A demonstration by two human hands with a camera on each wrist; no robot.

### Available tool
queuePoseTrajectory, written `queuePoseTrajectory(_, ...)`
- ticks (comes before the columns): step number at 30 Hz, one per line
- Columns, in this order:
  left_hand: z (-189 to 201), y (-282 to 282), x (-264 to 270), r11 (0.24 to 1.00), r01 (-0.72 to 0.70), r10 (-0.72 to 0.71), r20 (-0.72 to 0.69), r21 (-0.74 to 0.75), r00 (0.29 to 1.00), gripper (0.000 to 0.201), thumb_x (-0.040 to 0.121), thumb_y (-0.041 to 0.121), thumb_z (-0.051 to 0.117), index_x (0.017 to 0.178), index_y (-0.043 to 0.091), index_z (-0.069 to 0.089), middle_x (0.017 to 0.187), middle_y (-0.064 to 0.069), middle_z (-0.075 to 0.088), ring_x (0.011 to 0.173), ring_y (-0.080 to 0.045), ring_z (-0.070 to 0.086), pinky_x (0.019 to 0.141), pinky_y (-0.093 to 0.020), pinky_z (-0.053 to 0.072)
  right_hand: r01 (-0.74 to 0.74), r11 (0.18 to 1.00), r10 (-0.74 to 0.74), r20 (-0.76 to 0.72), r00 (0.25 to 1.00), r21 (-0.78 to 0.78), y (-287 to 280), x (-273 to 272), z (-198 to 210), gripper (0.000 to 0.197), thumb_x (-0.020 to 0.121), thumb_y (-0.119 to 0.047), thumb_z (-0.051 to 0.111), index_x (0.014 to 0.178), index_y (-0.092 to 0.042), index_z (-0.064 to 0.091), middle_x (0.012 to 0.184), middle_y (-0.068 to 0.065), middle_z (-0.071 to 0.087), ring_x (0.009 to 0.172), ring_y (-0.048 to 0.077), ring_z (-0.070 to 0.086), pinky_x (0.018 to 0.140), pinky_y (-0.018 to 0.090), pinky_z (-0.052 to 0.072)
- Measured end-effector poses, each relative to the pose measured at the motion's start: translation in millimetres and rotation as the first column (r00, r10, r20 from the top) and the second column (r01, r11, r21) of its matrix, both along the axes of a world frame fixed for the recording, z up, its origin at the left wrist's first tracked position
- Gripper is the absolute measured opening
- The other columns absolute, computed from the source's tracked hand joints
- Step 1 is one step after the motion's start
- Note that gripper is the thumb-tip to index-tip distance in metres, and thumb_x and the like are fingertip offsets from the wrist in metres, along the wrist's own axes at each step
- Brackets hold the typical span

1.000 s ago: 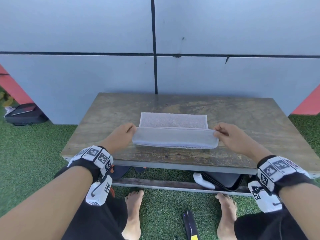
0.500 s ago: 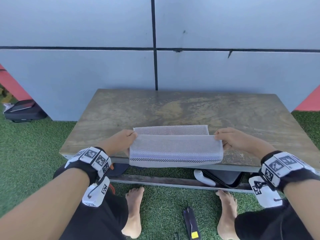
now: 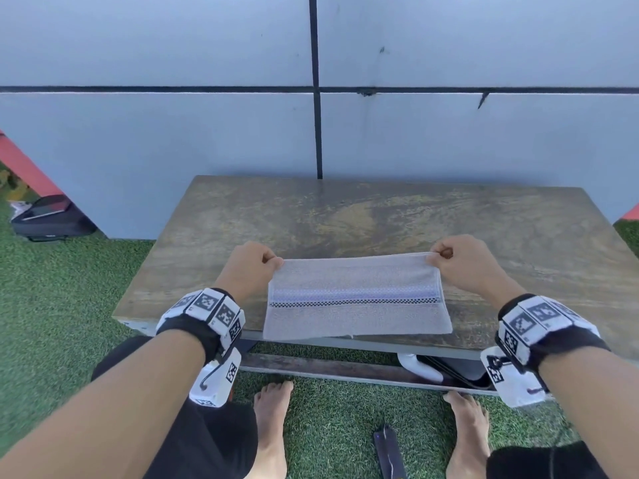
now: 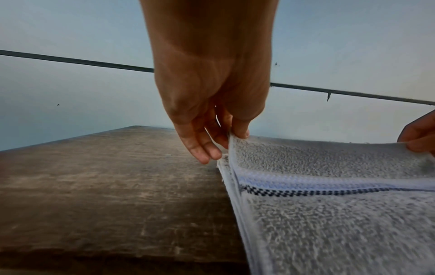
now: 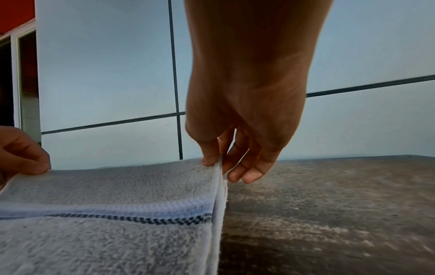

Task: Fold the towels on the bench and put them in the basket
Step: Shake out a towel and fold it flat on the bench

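So the towel (image 3: 356, 299) is hanging between your two hands over the near edge of the bench (image 3: 380, 216), long axis running left to right across your body, top edge pulled pretty much taut and level. Since each hand has one top corner, neither is really nearer, it's dead centre between them, and I'd guess the next fold means bringing one end over to the other along that long axis or laying it back down flat. It looks light grey, fluffy terry, already doubled (you can see stacked layers along both side edges), with a pale blue woven band and a thin dark checkered stripe running lengthwise below the band. The bottom edge dangles just past the front lip of the bench. Your left hand (image 3: 250, 267) is pinching the left top corner between thumb and forefinger, other fingers loosely hanging down, and your right hand (image 3: 460, 264) is doing the same on the right corner. Can't see a basket anywhere in these views.
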State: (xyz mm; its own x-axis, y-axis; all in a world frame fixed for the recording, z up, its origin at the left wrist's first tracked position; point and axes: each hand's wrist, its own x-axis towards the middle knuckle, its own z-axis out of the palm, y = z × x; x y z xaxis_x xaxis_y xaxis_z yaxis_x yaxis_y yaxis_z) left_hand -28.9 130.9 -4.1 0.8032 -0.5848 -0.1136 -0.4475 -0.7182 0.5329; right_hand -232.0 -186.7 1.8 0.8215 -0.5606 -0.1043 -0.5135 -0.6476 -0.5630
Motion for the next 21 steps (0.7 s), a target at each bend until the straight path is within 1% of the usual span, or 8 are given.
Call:
queuePoseTrajectory(4, -12, -3, 6, 0.999, -0.022, 0.022, 0.004, 0.045, 1.000, 0.050, 0.097, 0.021, 0.060, 0.055, 0.012, 0.034, 0.046, -0.002, 0.031, 0.040, -0.015, 0.025, 0.035, -0.012, 0.023, 0.002, 0.999, -0.004, -0.050, 0.999, -0.037, -2, 17, -14, 0.018, 0.093, -0.023, 0.067, 0.078, -0.013, 0.072, 0.079, 0.007, 0.073, 0.078, 0.025, 0.069, 0.071, 0.034, 0.055)
queuePoseTrajectory(7, -21, -5, 7, 0.997, -0.056, 0.055, 0.023, 0.057, 0.998, 0.051, 0.097, 0.024, 0.061, 0.054, 0.012, 0.036, 0.045, -0.002, 0.035, 0.038, -0.014, 0.027, 0.039, -0.014, 0.028, 0.021, 0.997, -0.028, -0.084, 0.996, -0.074, 0, 22, -23, 0.018, 0.092, -0.024, 0.068, 0.076, -0.015, 0.069, 0.078, 0.002, 0.069, 0.073, 0.018, 0.063, 0.070, 0.034, 0.053)
queuePoseTrajectory(9, -25, -6, 7, 0.993, -0.092, 0.090, 0.027, 0.070, 0.996, 0.047, 0.097, 0.028, 0.062, 0.057, 0.007, 0.050, 0.046, -0.002, 0.042, 0.039, -0.015, 0.034, 0.043, -0.021, 0.034, 0.026, 0.995, -0.035, -0.099, 0.994, -0.091, 0, 23, -27, 0.018, 0.092, -0.024, 0.068, 0.077, -0.014, 0.067, 0.078, 0.002, 0.066, 0.074, 0.017, 0.061, 0.069, 0.032, 0.049)
queuePoseTrajectory(10, -26, -6, 7, 0.993, -0.099, 0.098, 0.027, 0.070, 0.995, 0.042, 0.097, 0.031, 0.062, 0.065, 0.004, 0.060, 0.050, -0.002, 0.049, 0.042, -0.016, 0.040, 0.045, -0.023, 0.037, 0.026, 0.995, -0.035, -0.100, 0.994, -0.092, 0, 23, -28, 0.018, 0.092, -0.024, 0.068, 0.077, -0.015, 0.066, 0.078, 0.001, 0.065, 0.076, 0.019, 0.060, 0.070, 0.033, 0.049)
queuePoseTrajectory(12, -24, -6, 5, 0.993, -0.097, 0.095, 0.032, 0.068, 0.995, 0.033, 0.097, 0.035, 0.062, 0.079, 0.008, 0.066, 0.062, -0.001, 0.062, 0.052, -0.018, 0.053, 0.051, -0.028, 0.046, 0.012, 0.995, -0.022, -0.102, 0.995, -0.098, 0, 22, -29, 0.016, 0.093, -0.025, 0.067, 0.079, -0.019, 0.063, 0.080, -0.002, 0.062, 0.088, 0.024, 0.057, 0.075, 0.036, 0.050)
queuePoseTrajectory(14, -23, -7, 5, 0.994, -0.095, 0.093, 0.041, 0.061, 0.995, 0.028, 0.097, 0.037, 0.061, 0.081, 0.014, 0.065, 0.069, -0.002, 0.064, 0.060, -0.018, 0.058, 0.055, -0.030, 0.047, 0.001, 0.995, -0.011, -0.098, 0.995, -0.103, 1, 21, -30, 0.012, 0.093, -0.026, 0.065, 0.082, -0.022, 0.060, 0.084, -0.006, 0.059, 0.096, 0.024, 0.051, 0.079, 0.039, 0.050)
queuePoseTrajectory(18, -24, -8, 4, 0.992, -0.116, 0.112, 0.078, 0.046, 0.991, 0.024, 0.099, 0.036, 0.057, 0.084, 0.018, 0.061, 0.074, -0.001, 0.063, 0.066, -0.018, 0.059, 0.060, -0.032, 0.049, -0.013, 0.992, 0.001, -0.098, 0.995, -0.124, -1, 22, -30, 0.010, 0.093, -0.025, 0.062, 0.084, -0.024, 0.057, 0.084, -0.006, 0.057, 0.093, 0.023, 0.051, 0.075, 0.039, 0.048)
queuePoseTrajectory(21, -24, -10, 5, 0.991, -0.114, 0.109, 0.086, 0.063, 0.990, 0.022, 0.099, 0.037, 0.056, 0.086, 0.019, 0.060, 0.075, 0.000, 0.063, 0.069, -0.020, 0.061, 0.062, -0.034, 0.051, -0.017, 0.990, 0.001, -0.114, 0.993, -0.141, -1, 23, -32, 0.006, 0.094, -0.025, 0.060, 0.090, -0.022, 0.058, 0.089, -0.004, 0.058, 0.096, 0.025, 0.052, 0.078, 0.041, 0.050)
